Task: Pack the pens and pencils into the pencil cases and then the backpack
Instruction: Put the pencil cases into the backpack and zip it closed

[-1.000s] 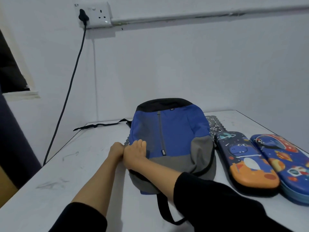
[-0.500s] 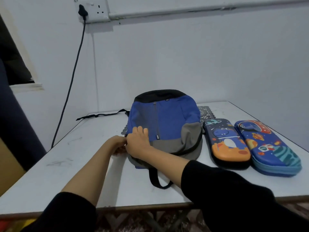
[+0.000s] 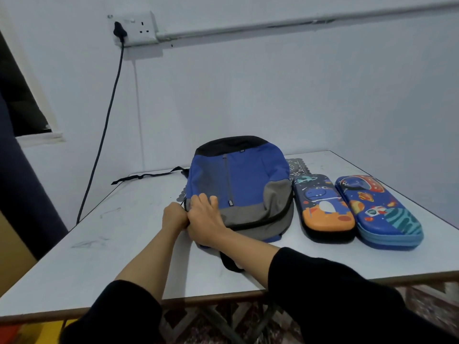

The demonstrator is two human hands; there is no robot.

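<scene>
A blue, grey and black backpack (image 3: 244,184) lies flat on the white table (image 3: 119,249). My left hand (image 3: 174,217) is curled at the bag's near left edge, where a small dark zip pull shows; what it pinches is hidden. My right hand (image 3: 206,219) rests on the bag's grey corner, fingers spread over the fabric. Right of the bag lie two closed pencil cases: one with a dinosaur and an orange end (image 3: 325,207), one blue with planets (image 3: 377,209). No pens or pencils are visible.
A dark patterned mat (image 3: 296,167) pokes out behind the bag. A black strap (image 3: 146,176) trails to the far left. A cable (image 3: 104,130) hangs from a wall socket (image 3: 135,28). The table's near edge (image 3: 223,296) runs across the bottom.
The camera has pulled back and tilted down, so the table's near edge now shows. Both hands stay at the bag's near left corner, shifted slightly toward me along its edge.
</scene>
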